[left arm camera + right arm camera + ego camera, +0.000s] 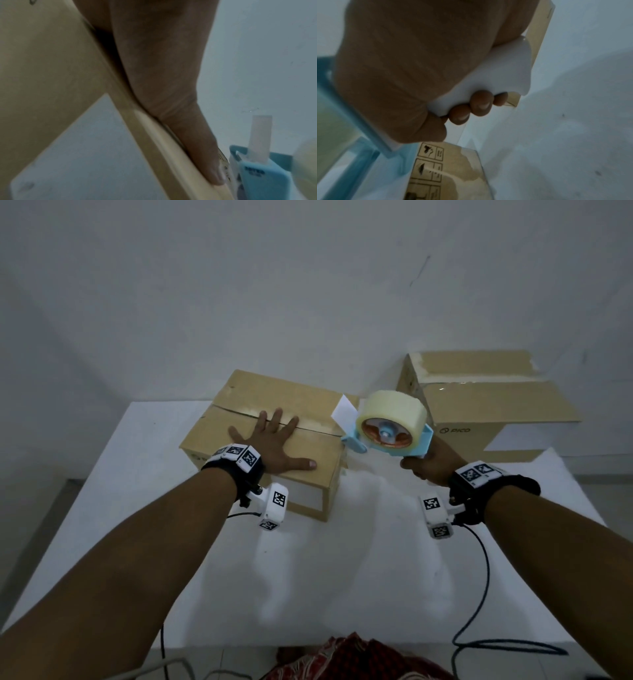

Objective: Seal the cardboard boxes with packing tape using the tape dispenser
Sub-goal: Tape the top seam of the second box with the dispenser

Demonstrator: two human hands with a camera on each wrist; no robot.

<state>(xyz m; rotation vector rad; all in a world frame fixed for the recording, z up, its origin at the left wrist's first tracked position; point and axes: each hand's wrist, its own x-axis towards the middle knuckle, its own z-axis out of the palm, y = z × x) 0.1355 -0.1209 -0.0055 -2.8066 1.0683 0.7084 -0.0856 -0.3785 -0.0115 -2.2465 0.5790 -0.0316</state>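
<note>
A brown cardboard box lies on the white table, flaps closed, with a bare seam across its top. My left hand presses flat on the top, fingers spread over the seam; in the left wrist view the thumb lies along the box edge. My right hand grips the white handle of a light blue tape dispenser carrying a cream tape roll. It is held in the air at the box's right end, a loose tape tab sticking out towards the box.
A larger cardboard box marked PICO stands at the back right against the white wall, with glossy tape over its top seam. Black cables trail from my wrists over the table's near right. Patterned red cloth shows at the table's front edge.
</note>
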